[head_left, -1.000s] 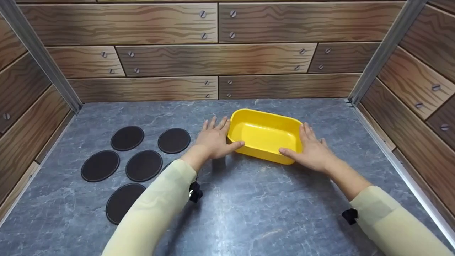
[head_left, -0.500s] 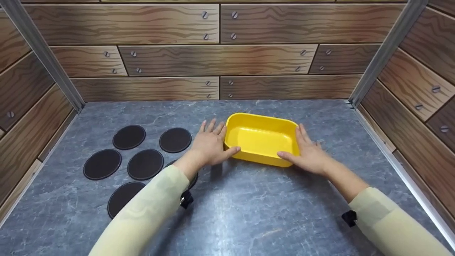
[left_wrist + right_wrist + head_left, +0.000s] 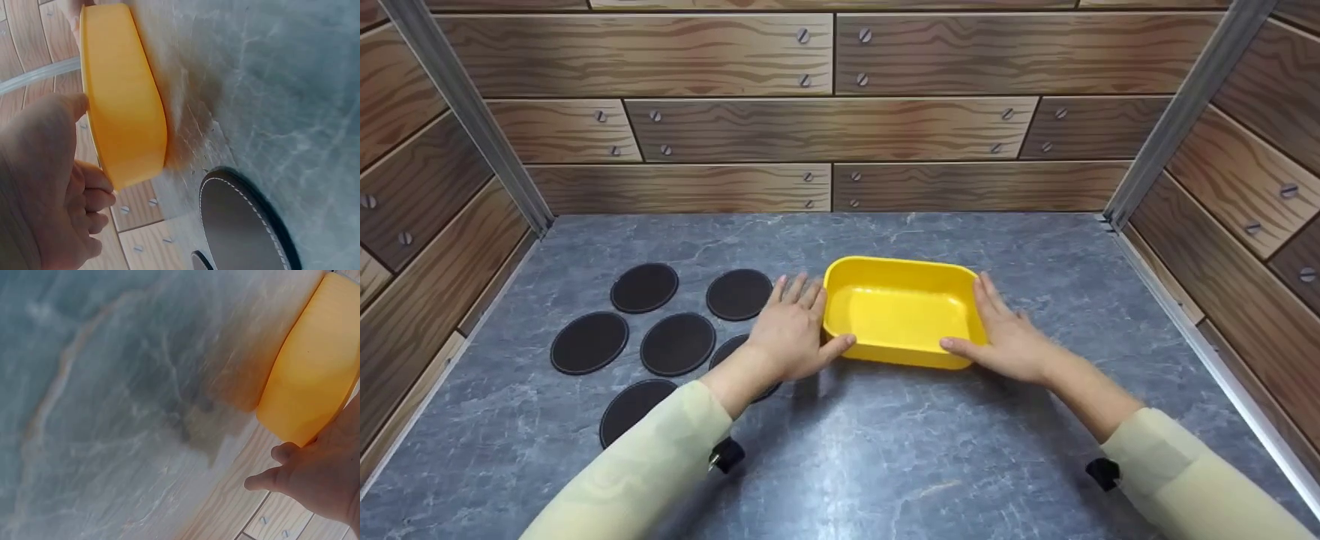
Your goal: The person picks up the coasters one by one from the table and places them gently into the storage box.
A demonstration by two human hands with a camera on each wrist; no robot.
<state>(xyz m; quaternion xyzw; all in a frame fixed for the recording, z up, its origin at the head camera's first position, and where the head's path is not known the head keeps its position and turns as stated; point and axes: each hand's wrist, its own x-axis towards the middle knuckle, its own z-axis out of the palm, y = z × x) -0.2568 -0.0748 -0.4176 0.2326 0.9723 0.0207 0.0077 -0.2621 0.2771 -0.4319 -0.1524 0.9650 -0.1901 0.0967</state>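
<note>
A yellow rectangular plastic bin (image 3: 907,358) stands on the grey marbled tabletop, its hollow facing up and nothing visible inside. My left hand (image 3: 786,339) lies against its left end, fingers extended along the wall and thumb at the near rim. At the right end my right hand (image 3: 1011,343) presses in the same way, thumb on the near corner. The left wrist view shows the outer wall of the bin (image 3: 124,101) beside the thumb and fingertips. In the right wrist view, fingers of the right hand (image 3: 320,472) touch the bin's end (image 3: 309,371).
Several round black coasters with stitched edges, one of them (image 3: 678,344) in the middle of the group, lie left of the bin. My left forearm partly covers two. Wood-patterned walls (image 3: 840,129) enclose the table at the back and sides.
Both hands have drawn the bin toward me and slightly left, and it now sits straighter to the back wall. The coasters have stayed where they were; the head view has shifted a little.
</note>
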